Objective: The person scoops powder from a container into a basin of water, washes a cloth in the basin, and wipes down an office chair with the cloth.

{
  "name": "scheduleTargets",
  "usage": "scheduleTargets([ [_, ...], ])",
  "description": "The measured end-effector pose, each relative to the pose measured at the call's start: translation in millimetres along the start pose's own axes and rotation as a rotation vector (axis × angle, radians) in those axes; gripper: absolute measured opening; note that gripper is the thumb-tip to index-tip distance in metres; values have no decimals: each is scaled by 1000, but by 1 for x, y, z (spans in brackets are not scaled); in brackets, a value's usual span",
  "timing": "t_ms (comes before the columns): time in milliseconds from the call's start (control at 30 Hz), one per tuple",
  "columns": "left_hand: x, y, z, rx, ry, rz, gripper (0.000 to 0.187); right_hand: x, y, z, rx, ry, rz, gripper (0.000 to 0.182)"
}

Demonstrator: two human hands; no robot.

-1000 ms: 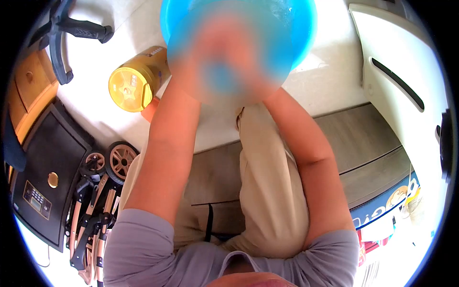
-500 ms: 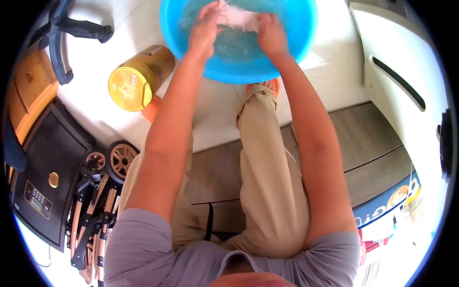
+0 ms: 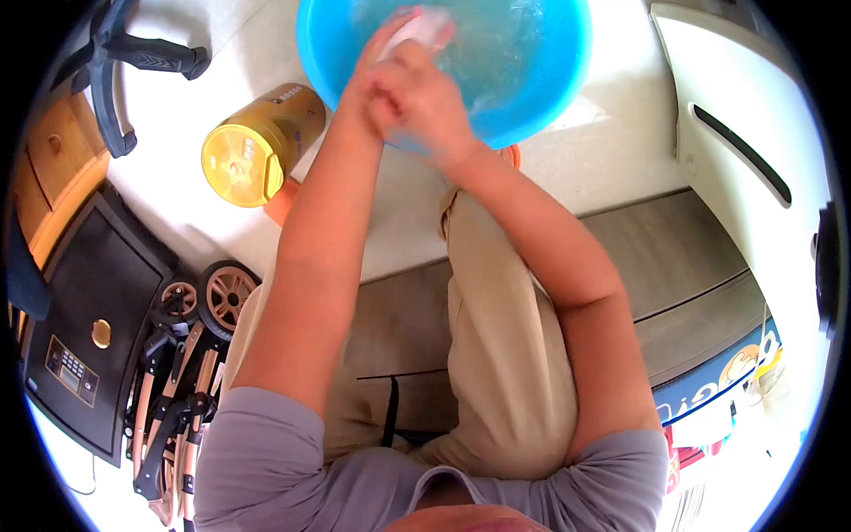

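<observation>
A blue basin [image 3: 565, 84] of water stands at the top centre. Over its left part, my left hand [image 3: 379, 55] is closed on a wet, pale pink cloth [image 3: 424, 28]. My right hand [image 3: 417, 99] has crossed to the left and lies against my left hand and wrist, just below the cloth. It is blurred and its fingers are curled; whether they hold any of the cloth cannot be made out.
A yellow-lidded canister [image 3: 241, 166] stands left of the basin. Farther left are a black chair base [image 3: 111, 66], a black safe [image 3: 97, 328] and a folded stroller frame [image 3: 182, 390]. A white cabinet [image 3: 740, 97] is at the right.
My right hand has moved left and down from the cloth's right end to my left hand. The cloth, stretched between both hands before, is now bunched at my left hand.
</observation>
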State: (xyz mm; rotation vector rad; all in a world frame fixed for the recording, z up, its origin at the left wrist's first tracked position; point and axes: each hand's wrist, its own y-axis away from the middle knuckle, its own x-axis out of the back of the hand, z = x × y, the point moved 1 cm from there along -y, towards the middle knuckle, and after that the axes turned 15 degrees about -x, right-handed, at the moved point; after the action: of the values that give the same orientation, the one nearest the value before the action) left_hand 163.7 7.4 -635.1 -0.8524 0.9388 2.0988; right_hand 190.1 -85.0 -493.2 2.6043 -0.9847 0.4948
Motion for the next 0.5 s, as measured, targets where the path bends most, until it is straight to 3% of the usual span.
scheduleTargets([
  [133, 6, 12, -11, 6, 391, -91, 37, -9, -14, 13, 165, 253, 127, 9],
  [167, 6, 16, -14, 4, 489, -112, 35, -10, -23, 30, 95, 274, 132, 12],
  [233, -13, 23, -17, -14, 341, 40, 33, 4, -39, 72, -50, 326, 141, 18],
  [300, -60, 34, -6, -40, -179, 376, 33, 26, -51, 93, -223, 593, 75, 24],
  [333, -65, 35, -4, -36, -154, 421, 34, 29, -56, 102, -188, 586, 93, 23],
  [433, -61, 27, 10, -170, -315, 257, 32, 43, -46, 123, -120, 629, 164, 18],
  [500, -57, 28, 26, -190, -721, 273, 31, 39, -30, 126, -81, 692, 242, 27],
])
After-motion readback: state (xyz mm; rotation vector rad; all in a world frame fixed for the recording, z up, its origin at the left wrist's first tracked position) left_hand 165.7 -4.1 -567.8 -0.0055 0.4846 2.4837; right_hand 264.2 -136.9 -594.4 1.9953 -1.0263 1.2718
